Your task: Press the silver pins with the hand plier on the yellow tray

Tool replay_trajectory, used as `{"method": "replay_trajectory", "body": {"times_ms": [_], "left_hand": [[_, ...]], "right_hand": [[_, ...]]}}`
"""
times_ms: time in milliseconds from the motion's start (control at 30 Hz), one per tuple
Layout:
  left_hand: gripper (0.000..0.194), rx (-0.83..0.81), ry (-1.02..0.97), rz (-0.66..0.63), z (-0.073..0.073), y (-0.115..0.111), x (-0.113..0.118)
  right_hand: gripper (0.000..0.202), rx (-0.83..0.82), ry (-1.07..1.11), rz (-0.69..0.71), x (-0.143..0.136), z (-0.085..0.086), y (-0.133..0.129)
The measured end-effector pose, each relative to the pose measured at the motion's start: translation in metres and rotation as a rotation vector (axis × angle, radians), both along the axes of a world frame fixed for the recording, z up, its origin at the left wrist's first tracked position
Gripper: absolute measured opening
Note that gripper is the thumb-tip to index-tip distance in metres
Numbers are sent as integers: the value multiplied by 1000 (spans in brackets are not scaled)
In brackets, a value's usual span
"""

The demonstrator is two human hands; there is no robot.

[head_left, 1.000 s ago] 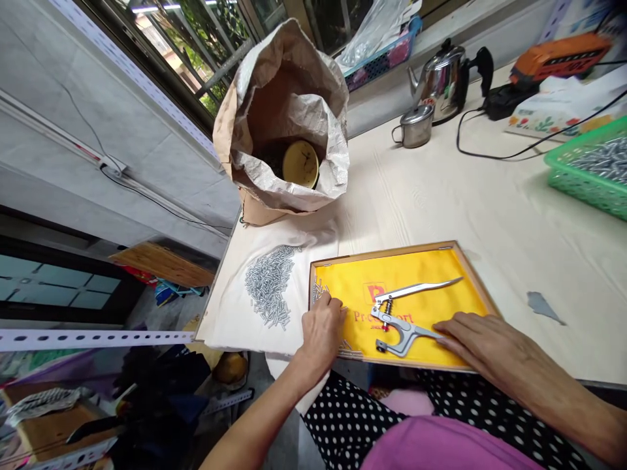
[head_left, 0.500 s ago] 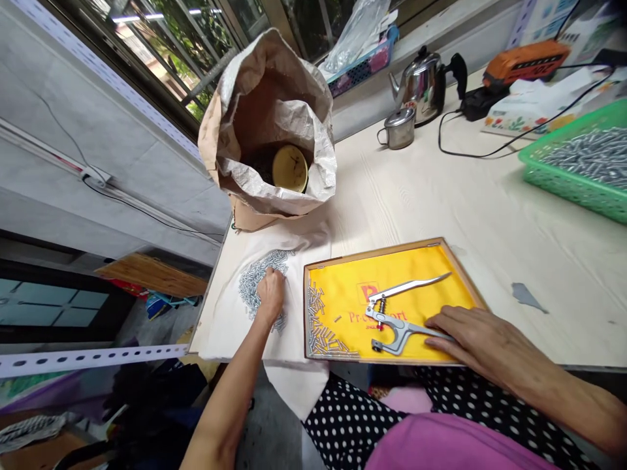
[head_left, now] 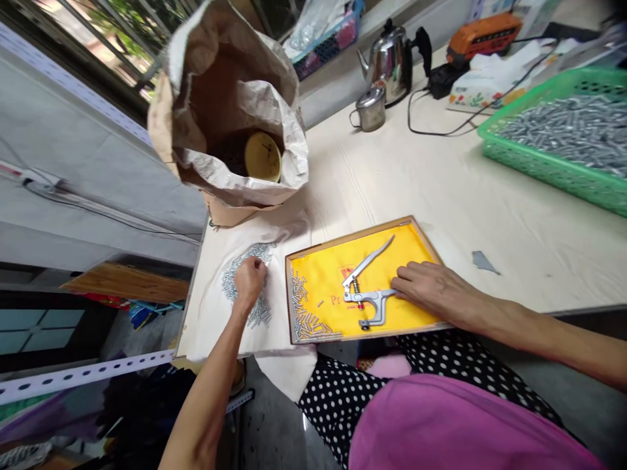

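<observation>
My left hand (head_left: 250,281) is over a pile of small metal pins (head_left: 245,261) on a white cloth (head_left: 203,313), its fingers pinched together; what they hold is too small to name. On the right, my right hand (head_left: 426,287) is closed round one handle of silver pliers (head_left: 375,300). The pliers lie with their handles spread on a shallow tray (head_left: 362,333) with a yellow lining. More metal pins (head_left: 306,316) are gathered along the tray's left side, and a single one lies apart from them.
A large open sack (head_left: 289,163) with a yellow cup (head_left: 263,156) inside stands behind the pile. Farther back are a steel kettle (head_left: 389,62) and a lidded mug (head_left: 371,109). A green basket (head_left: 553,166) of metal pieces is at right, a grey scrap (head_left: 484,262) nearer.
The view has shifted, so most things appear farther left. The upper handle of the pliers stands at a steeper angle from the handle under my right hand. My left hand remains over the pile.
</observation>
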State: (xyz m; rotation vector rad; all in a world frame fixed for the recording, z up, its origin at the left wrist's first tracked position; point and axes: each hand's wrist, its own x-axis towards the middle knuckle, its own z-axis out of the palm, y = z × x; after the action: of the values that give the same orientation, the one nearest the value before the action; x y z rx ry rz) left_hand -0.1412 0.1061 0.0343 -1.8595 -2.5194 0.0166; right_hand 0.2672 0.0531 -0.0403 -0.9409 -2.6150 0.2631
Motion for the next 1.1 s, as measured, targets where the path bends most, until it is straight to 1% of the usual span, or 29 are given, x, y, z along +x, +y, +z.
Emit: {"method": "replay_trajectory", "body": {"times_ms": [67,100,167,200,267,300,367,433,533,800,900,1100], "left_hand": [[17,129,-315,38,4,-12,24],[18,154,-493,41,5,-20,41],[23,75,-830,37,6,-42,81],[26,-5,-958,49,6,-54,101],[33,-165,-1128,105,3,-76,135],[37,-214,-1186,146,1,-83,148],[42,-263,-1250,219,-6,-93,165],[45,-270,-1266,256,-12,-97,172],[44,-276,-1242,252,-17,-98,175],[40,-298,-1142,243,-21,-101,180],[42,-335,-1136,238,-21,-99,180],[45,-452,-1114,202,-15,-94,179]], "right_hand": [[15,0,-30,2,-1,5,0],[13,2,-49,7,-1,7,1],[10,18,-94,23,-3,11,4],[9,25,-121,23,-4,13,6],[9,25,-170,18,-6,16,10],[9,19,-189,15,-6,18,11],[10,0,-216,6,-8,21,11],[9,-21,-233,-6,-8,23,9],[9,-46,-236,-24,-9,24,7],[14,-42,-160,-51,-9,19,4],[15,-45,-161,-57,-10,19,3],[16,-82,-175,-64,-10,24,3]]}}
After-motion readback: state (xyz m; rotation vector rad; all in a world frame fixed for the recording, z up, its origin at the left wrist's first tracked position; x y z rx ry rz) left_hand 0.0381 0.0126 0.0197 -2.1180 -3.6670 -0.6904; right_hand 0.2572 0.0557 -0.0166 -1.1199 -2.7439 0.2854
